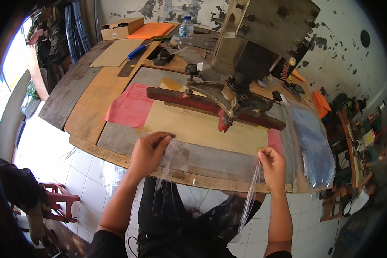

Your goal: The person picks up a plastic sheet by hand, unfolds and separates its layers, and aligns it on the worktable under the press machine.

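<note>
My left hand [151, 151] pinches one upper corner of a clear plastic sheet [250, 193] between thumb and fingers. The opposite corner is pinched in my right hand [271, 167]. The sheet hangs between both hands over the table's front edge and my lap, its sides falling in folds. Just beyond my hands, a cream-coloured board [172, 122] lies on the grey plate of a press, over a pink sheet [127, 105] that shows at either end. Above the board runs the press's long dark red bar [167, 95], joined to a heavy metal head [238, 96].
A stack of bluish clear plastic sheets [312, 144] lies at the table's right end. Farther back are a water bottle [186, 29], a blue cutter [137, 50], a cardboard box [122, 29] and orange sheets [151, 30]. A red stool [60, 202] stands on the floor at left.
</note>
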Demonstrator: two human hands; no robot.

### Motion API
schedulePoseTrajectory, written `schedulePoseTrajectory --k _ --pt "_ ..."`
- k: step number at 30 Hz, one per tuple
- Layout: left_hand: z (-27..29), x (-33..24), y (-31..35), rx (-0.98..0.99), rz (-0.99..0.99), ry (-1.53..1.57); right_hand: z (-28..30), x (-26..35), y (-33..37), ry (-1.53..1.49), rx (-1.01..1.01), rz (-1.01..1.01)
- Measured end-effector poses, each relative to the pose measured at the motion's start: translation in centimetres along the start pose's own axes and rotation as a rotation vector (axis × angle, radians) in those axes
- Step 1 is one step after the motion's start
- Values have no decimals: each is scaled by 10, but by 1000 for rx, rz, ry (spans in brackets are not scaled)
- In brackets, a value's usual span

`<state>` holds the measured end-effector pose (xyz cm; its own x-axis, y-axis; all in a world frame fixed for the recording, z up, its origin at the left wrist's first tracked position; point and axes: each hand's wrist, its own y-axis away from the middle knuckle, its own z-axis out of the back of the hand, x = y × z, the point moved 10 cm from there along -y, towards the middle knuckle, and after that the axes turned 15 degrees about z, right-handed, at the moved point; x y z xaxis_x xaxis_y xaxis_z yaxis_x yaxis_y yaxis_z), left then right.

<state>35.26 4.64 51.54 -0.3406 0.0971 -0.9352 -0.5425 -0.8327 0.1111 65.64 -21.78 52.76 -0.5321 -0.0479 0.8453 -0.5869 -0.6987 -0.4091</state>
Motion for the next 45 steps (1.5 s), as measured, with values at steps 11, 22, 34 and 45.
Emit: schedulePoseTrajectory --k 11,22,34,45 --pt "4 -41 25 -191 -304 -59 18 27 23 76 -129 18" --pt "-14 19 99 -425 -591 -203 -8 9 118 -46 -310 85" --pt "-26 39 108 -579 -825 -324 -30 13 147 704 -528 865" --pt "4 -17 93 -99 -114 147 41 47 90 115 -378 181"
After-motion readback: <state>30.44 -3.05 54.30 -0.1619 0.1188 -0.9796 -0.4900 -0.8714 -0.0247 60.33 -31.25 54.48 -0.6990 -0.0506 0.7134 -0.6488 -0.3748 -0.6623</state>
